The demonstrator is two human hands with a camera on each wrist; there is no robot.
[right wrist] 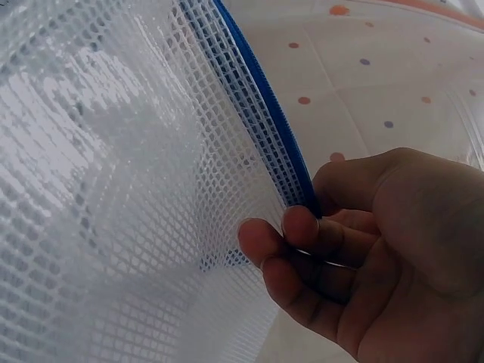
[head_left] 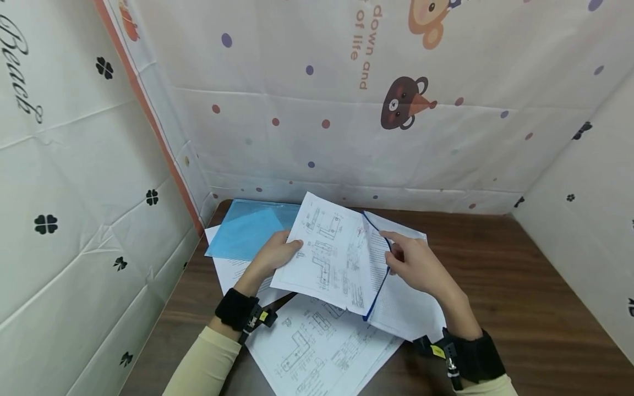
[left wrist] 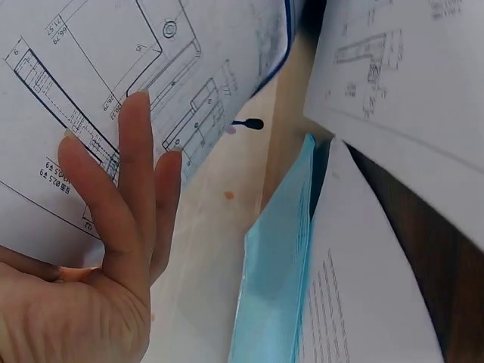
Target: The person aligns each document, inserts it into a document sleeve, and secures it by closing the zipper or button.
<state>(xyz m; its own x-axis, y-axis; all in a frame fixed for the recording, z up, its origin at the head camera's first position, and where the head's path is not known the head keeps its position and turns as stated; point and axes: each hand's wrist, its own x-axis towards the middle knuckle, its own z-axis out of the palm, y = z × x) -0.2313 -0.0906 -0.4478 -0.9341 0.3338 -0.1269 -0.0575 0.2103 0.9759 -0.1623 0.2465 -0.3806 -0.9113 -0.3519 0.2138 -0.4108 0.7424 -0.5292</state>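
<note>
Holding: a drawing sheet (head_left: 333, 253) is held above the desk (head_left: 515, 286) between both hands, its right edge tucked into a mesh pouch (head_left: 406, 308).
Left hand (head_left: 274, 254): the sheet's left edge is gripped, thumb on top, straight fingers (left wrist: 136, 181) spread beneath.
Right hand (head_left: 421, 267): the pouch's blue zipper edge (right wrist: 291, 162) is pinched between thumb and fingertips (right wrist: 261, 242).
Desk: more drawings (head_left: 317, 344) and a blue folder (head_left: 247, 228) are seen lying underneath.
Surroundings: patterned cloth walls (head_left: 322, 99) are seen around the desk.
</note>
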